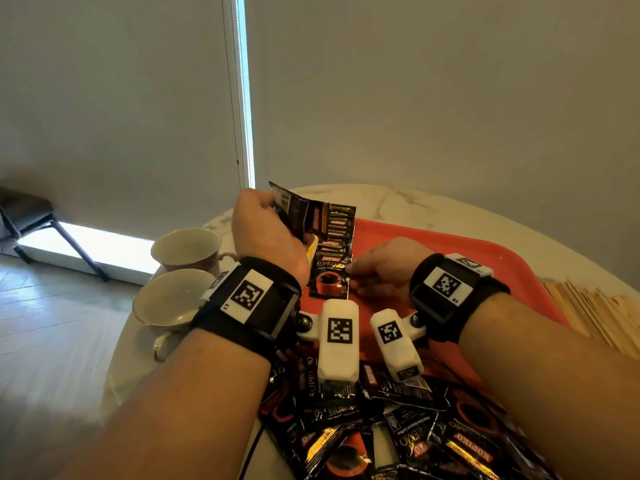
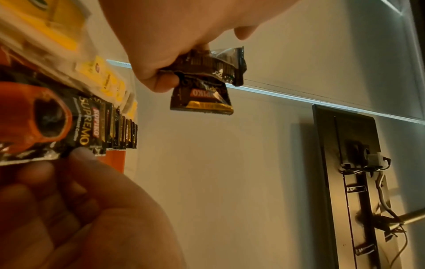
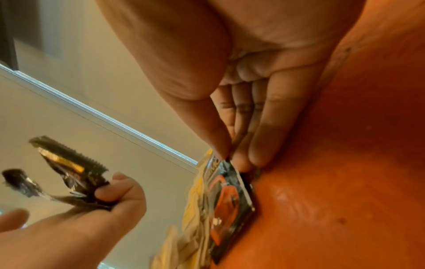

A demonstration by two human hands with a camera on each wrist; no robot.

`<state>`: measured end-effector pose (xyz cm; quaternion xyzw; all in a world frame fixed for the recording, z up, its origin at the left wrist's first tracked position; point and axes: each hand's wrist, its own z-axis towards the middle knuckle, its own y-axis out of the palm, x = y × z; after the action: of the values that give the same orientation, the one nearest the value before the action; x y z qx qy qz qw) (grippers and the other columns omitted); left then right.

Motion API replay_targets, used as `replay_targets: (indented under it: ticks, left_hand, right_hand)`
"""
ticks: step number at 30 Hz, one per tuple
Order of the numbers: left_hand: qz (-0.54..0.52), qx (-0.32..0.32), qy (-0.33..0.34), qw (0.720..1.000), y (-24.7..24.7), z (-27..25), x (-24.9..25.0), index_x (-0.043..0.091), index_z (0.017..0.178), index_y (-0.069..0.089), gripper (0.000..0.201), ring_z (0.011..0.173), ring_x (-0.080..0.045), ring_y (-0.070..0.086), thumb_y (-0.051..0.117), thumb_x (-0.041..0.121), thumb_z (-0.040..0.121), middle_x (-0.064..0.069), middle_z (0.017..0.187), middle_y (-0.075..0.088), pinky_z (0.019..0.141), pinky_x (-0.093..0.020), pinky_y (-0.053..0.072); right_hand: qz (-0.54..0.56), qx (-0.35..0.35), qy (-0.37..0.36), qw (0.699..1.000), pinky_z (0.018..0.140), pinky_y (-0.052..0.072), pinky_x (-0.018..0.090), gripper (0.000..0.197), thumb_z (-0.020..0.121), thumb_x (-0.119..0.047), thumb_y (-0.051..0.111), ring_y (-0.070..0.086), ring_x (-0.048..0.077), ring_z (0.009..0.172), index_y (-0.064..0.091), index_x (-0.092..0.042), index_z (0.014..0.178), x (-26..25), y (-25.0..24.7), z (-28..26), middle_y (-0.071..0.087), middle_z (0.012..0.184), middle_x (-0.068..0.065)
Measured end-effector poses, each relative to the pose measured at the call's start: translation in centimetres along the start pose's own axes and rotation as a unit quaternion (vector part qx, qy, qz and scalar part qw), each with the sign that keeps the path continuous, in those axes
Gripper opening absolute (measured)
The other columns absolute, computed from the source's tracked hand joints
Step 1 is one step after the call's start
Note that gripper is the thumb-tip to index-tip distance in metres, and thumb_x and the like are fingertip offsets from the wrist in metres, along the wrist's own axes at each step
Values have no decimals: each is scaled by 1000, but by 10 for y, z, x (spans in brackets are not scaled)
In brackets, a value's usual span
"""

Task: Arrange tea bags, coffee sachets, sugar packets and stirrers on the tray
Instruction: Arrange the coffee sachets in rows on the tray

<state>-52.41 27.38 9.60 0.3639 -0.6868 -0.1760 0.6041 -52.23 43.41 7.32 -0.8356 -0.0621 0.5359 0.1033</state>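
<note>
A red tray (image 1: pixel 467 258) lies on the marble table. Along its left side runs an overlapped row of black Kopiko coffee sachets (image 1: pixel 335 233), with yellow tea bags (image 2: pixel 108 80) beside it. My right hand (image 1: pixel 381 268) rests low on the tray, its thumb and fingertips (image 3: pixel 241 162) pinching the right edge of the front sachet (image 1: pixel 329 282) of that row. My left hand (image 1: pixel 270 233) hovers above the row's left side and grips two more sachets (image 1: pixel 298 211), which fan upward from its fist.
A loose pile of coffee sachets (image 1: pixel 398 427) lies at the near edge, under my wrists. Wooden stirrers (image 1: pixel 595 313) lie right of the tray. Two teacups (image 1: pixel 187 247) (image 1: pixel 169 299) stand at the table's left edge. A wall rises behind.
</note>
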Motion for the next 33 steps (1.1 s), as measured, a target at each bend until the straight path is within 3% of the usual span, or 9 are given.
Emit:
replay_targets:
  ticks: [3,7,11,14,17,24,27,31,33]
  left_hand:
    - [31,7,-12,999,0,2,-3,9,105,58,25,85,-29,69,50,23,86,-16,109,71,56,-34,47]
    - [53,24,-17,998,3,1,-3,9,101,58,12,95,-32,72,48,4,96,-19,113,70,57,-31,48]
    - [73,-15,11,997,4,2,-5,11,101,62,19,86,-28,72,49,-3,99,-18,109,71,56,-30,52]
    - [73,-47,12,996,6,0,-8,11,112,63,23,74,-21,75,53,-6,100,-15,107,73,58,-30,60]
    - [81,-60,14,995,6,0,-14,10,109,65,22,82,-23,76,57,-8,99,-15,108,75,64,-33,64]
    - [107,-61,15,992,3,-3,-20,12,114,68,17,91,-27,79,64,4,100,-14,106,78,62,-30,61]
    - [99,-24,32,994,4,-1,-17,12,112,66,13,83,-25,79,69,13,99,-13,104,79,57,-29,60]
    - [72,-5,46,996,3,2,-8,18,117,58,19,85,-23,79,57,5,103,-8,101,80,65,-35,64]
    - [150,-25,89,984,2,5,-10,17,117,60,21,80,-16,75,58,4,101,-3,97,79,66,-32,61]
  right_hand:
    - [-3,4,3,1000,72,61,35,5,88,2,72,70,23,67,70,5,92,-2,4,0,72,75,16]
    - [-2,3,5,1000,67,62,33,9,89,1,72,71,24,66,70,6,96,-2,6,1,73,73,16]
    - [31,-2,0,1000,71,59,32,11,91,-8,72,67,20,65,71,0,98,-2,5,-1,69,67,9]
    - [130,-9,-61,990,68,55,32,13,92,-23,72,64,16,63,70,-10,94,-7,-3,-6,67,68,1]
    - [220,-68,-155,961,72,56,32,28,89,-37,70,69,15,75,71,-13,104,-16,-13,-18,73,88,2]
    - [231,-10,-229,946,64,58,28,10,92,-8,71,68,18,75,71,-5,101,-17,-18,-13,73,96,14]
    - [238,-27,-226,944,60,58,27,10,88,-4,74,66,15,65,69,-7,96,-20,-24,-11,73,86,10]
    - [171,-34,-229,958,56,54,27,15,84,-4,76,59,12,54,64,-12,81,-29,-39,-17,70,70,5]
    - [119,-33,-234,964,54,53,27,19,79,-4,80,53,12,52,63,-11,77,-32,-49,-21,66,64,2]
